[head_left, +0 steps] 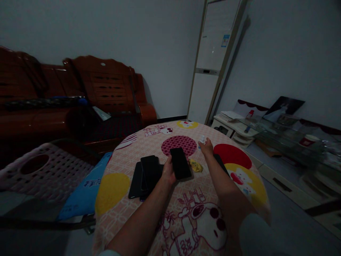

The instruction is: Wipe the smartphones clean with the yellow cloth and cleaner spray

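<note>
Gripping a black, rectangular smartphone (181,164) by its left edge, the left hand (168,171) curls over the pink-patterned, cloth-covered round counter (135,149). The right hand (207,146) pinches a small white bottle (203,138) between thumb and fingers. A crumpled yellow cloth (196,166) lies just right of the smartphone; flat black devices (149,174) overlap in a pile left of the left hand.

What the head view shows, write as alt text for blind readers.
A person's left hand holds a black device and the right hand a small white bottle over a patterned tablecloth. A crumpled yellow cloth lies beside the device; dark devices lie overlapping to the left.
</note>
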Demonstrator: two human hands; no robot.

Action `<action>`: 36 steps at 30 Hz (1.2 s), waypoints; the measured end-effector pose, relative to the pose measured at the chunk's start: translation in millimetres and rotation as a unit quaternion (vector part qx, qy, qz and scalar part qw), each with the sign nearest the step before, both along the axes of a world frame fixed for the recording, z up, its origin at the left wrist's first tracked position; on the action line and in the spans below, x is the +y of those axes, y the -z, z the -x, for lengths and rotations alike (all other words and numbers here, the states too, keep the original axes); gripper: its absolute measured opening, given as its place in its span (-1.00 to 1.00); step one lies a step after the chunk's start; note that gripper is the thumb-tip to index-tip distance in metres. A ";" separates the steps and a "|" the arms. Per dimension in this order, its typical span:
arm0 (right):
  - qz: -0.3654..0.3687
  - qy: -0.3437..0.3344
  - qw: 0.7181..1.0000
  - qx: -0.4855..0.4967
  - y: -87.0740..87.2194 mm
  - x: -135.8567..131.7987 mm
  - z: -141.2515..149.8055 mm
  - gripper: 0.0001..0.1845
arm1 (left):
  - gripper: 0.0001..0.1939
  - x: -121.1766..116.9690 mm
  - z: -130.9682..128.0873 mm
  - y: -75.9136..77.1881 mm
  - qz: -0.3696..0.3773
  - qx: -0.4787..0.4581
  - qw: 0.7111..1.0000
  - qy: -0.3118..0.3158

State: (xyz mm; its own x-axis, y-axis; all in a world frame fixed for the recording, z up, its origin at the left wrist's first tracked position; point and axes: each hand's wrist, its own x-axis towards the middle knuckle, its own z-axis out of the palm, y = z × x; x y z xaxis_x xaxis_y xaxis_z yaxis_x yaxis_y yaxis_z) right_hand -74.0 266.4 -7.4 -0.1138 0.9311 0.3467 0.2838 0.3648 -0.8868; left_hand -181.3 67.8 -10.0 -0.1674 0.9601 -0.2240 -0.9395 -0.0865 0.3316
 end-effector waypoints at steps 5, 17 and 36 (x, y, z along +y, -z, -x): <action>0.021 -0.017 1.000 -0.011 -2.1 0.4 3.4 -0.70 | -0.47 0.3 -0.7 3.7 -0.021 -0.005 1.000 0.015; 0.206 -0.276 0.912 0.224 -13.8 -108.1 -31.1 -0.68 | -0.44 -5.3 2.6 -15.0 -0.016 0.014 0.999 -0.041; 0.279 -0.235 0.913 0.184 -5.5 -118.6 -28.5 -0.38 | -0.46 -7.9 -2.8 -24.3 0.015 0.081 0.994 -0.078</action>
